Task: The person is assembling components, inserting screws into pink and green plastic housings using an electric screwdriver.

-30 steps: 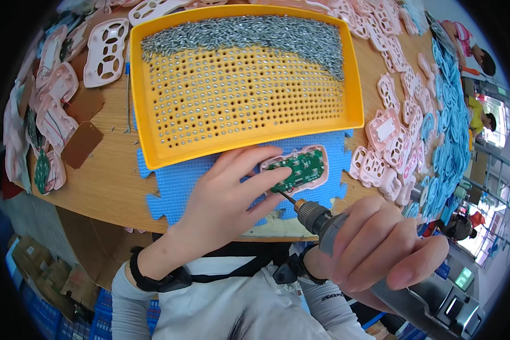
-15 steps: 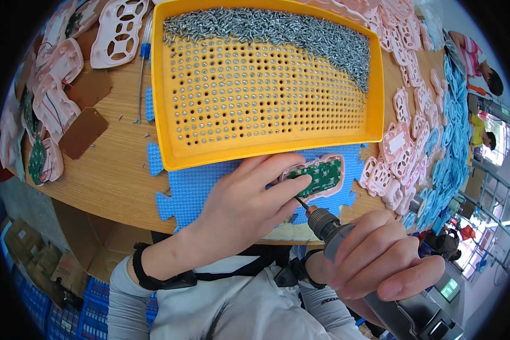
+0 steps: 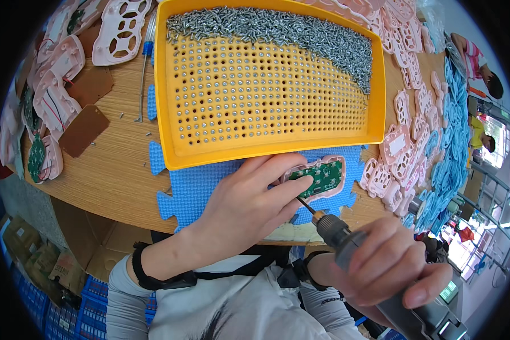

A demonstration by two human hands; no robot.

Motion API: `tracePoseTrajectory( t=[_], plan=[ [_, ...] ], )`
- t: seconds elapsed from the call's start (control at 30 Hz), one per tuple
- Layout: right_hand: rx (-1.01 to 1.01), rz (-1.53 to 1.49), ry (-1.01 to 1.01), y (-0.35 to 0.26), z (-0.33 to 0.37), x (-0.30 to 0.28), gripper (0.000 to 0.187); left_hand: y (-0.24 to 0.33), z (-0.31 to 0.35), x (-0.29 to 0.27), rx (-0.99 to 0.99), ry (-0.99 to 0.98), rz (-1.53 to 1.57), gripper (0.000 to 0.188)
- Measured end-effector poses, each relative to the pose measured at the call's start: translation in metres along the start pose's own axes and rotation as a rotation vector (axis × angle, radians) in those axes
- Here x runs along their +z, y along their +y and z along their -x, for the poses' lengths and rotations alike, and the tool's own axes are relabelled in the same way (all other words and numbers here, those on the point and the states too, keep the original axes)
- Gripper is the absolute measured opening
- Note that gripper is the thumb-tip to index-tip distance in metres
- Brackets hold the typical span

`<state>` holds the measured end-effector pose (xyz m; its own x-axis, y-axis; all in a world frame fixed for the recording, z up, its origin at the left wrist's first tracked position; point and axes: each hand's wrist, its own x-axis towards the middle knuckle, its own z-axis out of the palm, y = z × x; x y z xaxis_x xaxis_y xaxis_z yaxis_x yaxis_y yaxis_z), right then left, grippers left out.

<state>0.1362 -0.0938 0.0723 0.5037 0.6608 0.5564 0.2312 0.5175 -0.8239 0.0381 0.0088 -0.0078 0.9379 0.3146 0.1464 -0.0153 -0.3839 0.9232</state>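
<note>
My left hand (image 3: 249,195) is closed round the left part of a pink plastic shell (image 3: 342,187), its thumb pressed on the green circuit board (image 3: 326,177) inside. The shell rests on a blue foam mat (image 3: 195,187). My right hand (image 3: 385,263) grips a grey electric screwdriver (image 3: 345,241), held at a slant with its body toward the lower right. The dark bit points at the shell's near edge, just below my left thumb; whether it touches a screw I cannot tell. Right beyond my hands stands a yellow tray (image 3: 277,148) with rows of holes, many holding screws.
Loose silver screws (image 3: 266,25) are heaped along the tray's far side. Pink shells and boards (image 3: 56,105) lie at the left, near a long thin screwdriver (image 3: 143,79). More pink shells (image 3: 402,147) and a pile of blue parts (image 3: 453,113) lie right. Other people (image 3: 481,68) sit beyond.
My right hand and the electric screwdriver have shifted slightly right and down, showing more of the bit. My left hand still holds the shell in nearly the same place.
</note>
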Motion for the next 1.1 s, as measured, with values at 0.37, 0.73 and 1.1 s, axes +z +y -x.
tracePoseTrajectory(
  t=[0.37, 0.73, 1.1],
  plan=[
    [0.010, 0.130, 0.162, -0.014, 0.004, -0.044, 0.046, 0.012, -0.006, 0.005, 0.040, -0.018, -0.216, 0.042],
    [-0.004, 0.194, 0.144, -0.005, 0.005, -0.055, 0.053, 0.008, -0.021, 0.031, 0.115, -0.049, -0.219, 0.042],
    [0.019, 0.221, 0.088, -0.006, 0.004, -0.056, 0.052, 0.008, -0.023, 0.031, 0.091, -0.036, -0.173, 0.038]
  ],
)
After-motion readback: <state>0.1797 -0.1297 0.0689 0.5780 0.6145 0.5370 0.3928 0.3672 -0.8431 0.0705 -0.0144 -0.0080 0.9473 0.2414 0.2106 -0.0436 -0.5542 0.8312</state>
